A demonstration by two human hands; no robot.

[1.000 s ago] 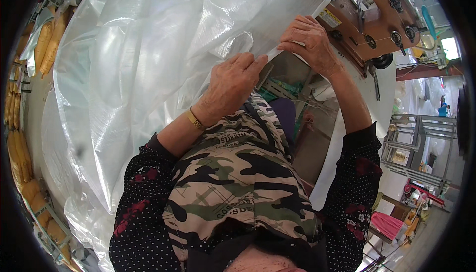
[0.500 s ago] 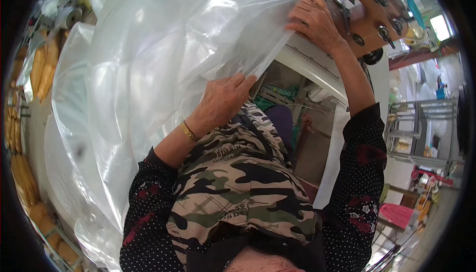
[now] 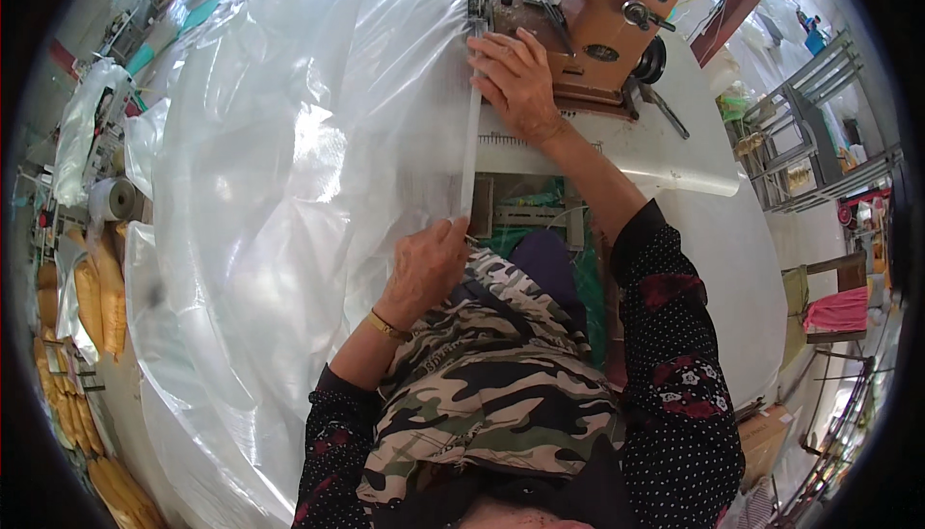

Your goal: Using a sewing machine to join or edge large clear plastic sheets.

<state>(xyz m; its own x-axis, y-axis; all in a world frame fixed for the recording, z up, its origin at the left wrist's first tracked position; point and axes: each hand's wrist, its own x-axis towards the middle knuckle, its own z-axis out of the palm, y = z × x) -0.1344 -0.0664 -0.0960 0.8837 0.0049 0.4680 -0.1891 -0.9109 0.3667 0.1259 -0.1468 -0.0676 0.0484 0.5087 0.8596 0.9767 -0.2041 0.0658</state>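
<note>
A large sheet of clear plastic film (image 3: 260,153) spreads over the left half of the view. Its straight right edge runs up to the needle area of a brown sewing machine (image 3: 578,33). My left hand (image 3: 427,267) pinches that edge close to my body, thumb and fingers closed on it. Just in front of the presser foot, my right hand (image 3: 517,81) lies over the same edge, fingers stretched out and slightly bent. It rests on the film against the machine's white table (image 3: 655,153). The right fingertips partly hide the film near the foot.
A ruler strip (image 3: 506,141) lines the table's front edge, beside an opening with green material below. Yellow-orange bundles (image 3: 101,288) and a film roll (image 3: 116,198) stand at the far left. Metal racks (image 3: 814,134) and a pink cloth (image 3: 836,309) are on the right.
The view has turned, so the machine appears further left and the film's edge runs nearly straight ahead. My left hand still grips the edge; my right fingers are more stretched out along it.
</note>
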